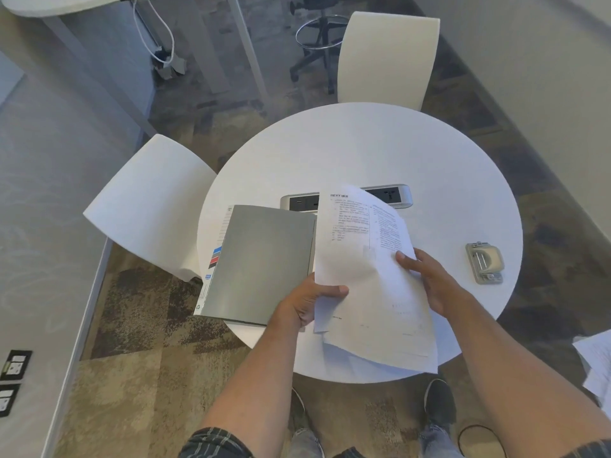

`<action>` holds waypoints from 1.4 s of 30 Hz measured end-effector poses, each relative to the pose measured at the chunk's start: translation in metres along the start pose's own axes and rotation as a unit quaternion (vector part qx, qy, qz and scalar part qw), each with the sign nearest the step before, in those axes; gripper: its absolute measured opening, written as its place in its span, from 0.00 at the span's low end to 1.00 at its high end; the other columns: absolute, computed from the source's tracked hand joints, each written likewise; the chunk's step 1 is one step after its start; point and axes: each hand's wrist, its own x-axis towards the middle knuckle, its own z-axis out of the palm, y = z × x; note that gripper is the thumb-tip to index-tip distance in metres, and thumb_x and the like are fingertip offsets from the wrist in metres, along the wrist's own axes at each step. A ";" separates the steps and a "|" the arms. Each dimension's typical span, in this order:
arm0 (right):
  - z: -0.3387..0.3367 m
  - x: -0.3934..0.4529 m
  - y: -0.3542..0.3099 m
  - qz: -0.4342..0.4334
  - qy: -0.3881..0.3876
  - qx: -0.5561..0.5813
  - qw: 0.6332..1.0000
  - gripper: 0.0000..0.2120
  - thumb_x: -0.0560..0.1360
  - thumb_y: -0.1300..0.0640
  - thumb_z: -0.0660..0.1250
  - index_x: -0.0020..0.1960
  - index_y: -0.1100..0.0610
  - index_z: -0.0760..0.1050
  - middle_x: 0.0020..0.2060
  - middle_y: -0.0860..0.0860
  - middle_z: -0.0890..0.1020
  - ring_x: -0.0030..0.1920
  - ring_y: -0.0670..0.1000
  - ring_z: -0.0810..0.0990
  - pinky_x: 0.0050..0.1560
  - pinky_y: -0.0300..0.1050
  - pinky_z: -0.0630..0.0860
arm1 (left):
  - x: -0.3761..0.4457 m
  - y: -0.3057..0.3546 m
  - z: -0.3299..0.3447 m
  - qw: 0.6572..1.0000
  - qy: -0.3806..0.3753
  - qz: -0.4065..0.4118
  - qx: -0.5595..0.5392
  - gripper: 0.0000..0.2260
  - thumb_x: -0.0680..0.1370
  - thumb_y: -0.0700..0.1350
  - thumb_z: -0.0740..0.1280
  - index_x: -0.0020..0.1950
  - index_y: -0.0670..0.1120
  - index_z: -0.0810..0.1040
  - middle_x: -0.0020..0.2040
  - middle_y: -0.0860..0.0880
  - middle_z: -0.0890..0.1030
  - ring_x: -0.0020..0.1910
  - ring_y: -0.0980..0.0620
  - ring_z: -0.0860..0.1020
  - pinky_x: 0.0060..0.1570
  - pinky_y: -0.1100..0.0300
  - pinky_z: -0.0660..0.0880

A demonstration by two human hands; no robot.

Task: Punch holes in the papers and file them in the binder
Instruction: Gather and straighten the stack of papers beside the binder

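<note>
I hold a loose stack of printed white papers [367, 279] above the near edge of the round white table [363, 150]. My left hand [307, 302] grips the stack's left edge, thumb on top. My right hand [429, 279] holds its right side, thumb lying on the top sheet. A grey binder [261, 262] lies closed on the table just left of the papers, with coloured tabs showing along its left edge. A metal hole punch [484, 262] sits on the table to the right, apart from both hands.
A silver power socket strip [390, 195] is set into the table's middle, partly behind the papers. White chairs stand at the left [148, 203] and at the far side [386, 57]. More sheets of paper [595, 365] show at the right edge. My shoes are under the table's near rim.
</note>
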 end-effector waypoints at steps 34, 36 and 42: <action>-0.005 -0.020 -0.007 -0.131 0.045 -0.152 0.979 0.24 0.67 0.73 0.79 0.53 0.49 0.80 0.49 0.50 0.85 0.52 0.50 0.82 0.44 0.39 0.80 | 0.003 0.004 0.007 0.962 0.137 0.107 0.210 0.13 0.69 0.40 0.82 0.50 0.51 0.86 0.48 0.52 0.88 0.47 0.56 0.86 0.49 0.57 0.82; -0.008 -0.020 0.000 -0.123 0.038 -0.153 0.980 0.27 0.66 0.73 0.79 0.55 0.48 0.79 0.51 0.52 0.84 0.54 0.51 0.82 0.44 0.40 0.81 | 0.003 0.001 0.008 0.962 0.122 0.101 0.221 0.12 0.69 0.44 0.82 0.51 0.52 0.87 0.50 0.52 0.88 0.50 0.53 0.86 0.54 0.50 0.81; -0.007 -0.016 0.002 -0.130 0.075 -0.116 0.982 0.24 0.59 0.61 0.82 0.54 0.50 0.83 0.49 0.50 0.88 0.53 0.53 0.85 0.52 0.50 0.81 | 0.009 0.017 0.030 0.966 0.120 0.128 0.189 0.17 0.68 0.36 0.82 0.54 0.45 0.85 0.51 0.48 0.87 0.46 0.57 0.85 0.46 0.59 0.81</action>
